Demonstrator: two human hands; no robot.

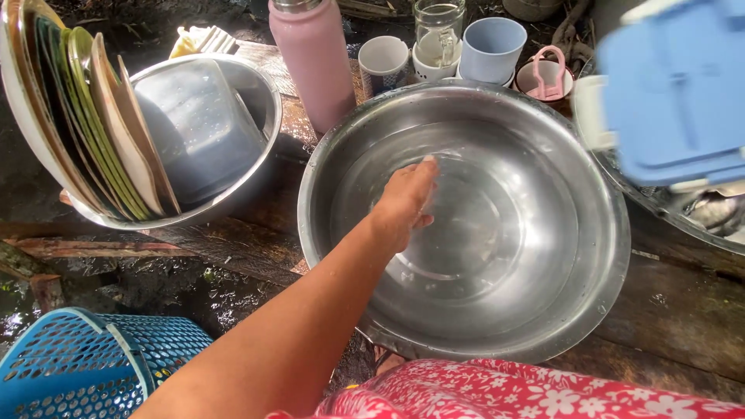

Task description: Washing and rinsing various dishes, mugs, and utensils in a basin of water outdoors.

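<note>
My left hand reaches from the lower left into a large steel basin that holds a little water. Its fingers are curled together and pressed against the basin's inner wall. A small pale bit shows at the fingertips, and I cannot tell whether the hand grips anything. A blurred blue box lid with white clips hangs at the upper right, above another steel basin. My right hand is out of view.
A smaller steel bowl at the left holds a clear plastic container and several plates standing on edge. Behind the basin stand a pink flask, cups, a glass jar. A blue basket sits lower left.
</note>
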